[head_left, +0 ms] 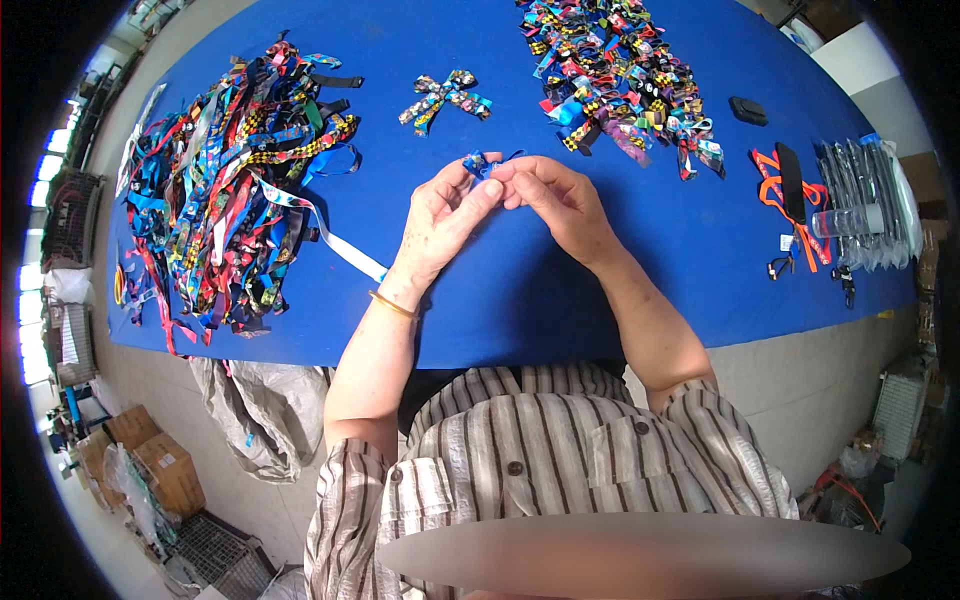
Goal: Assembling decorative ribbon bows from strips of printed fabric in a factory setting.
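My left hand [448,205] and my right hand [558,200] meet over the middle of the blue table, fingertips pinched together. Between them is a small blue patterned ribbon [474,163], mostly hidden by the fingers. A bit of it sticks out past the left fingertips, and a dark blue end shows by the right ones. A folded, crossed bundle of patterned ribbon [440,100] lies just beyond my hands. From the left, a white ribbon strip [345,248] runs to my left wrist, which carries a yellow bangle.
A big tangled heap of printed ribbons [230,190] covers the table's left side. Looped ribbon pieces [625,75] are piled at the far right. Further right lie a small black case [748,110], orange straps [775,188], a clear bottle [845,221] and plastic-wrapped packs [880,200].
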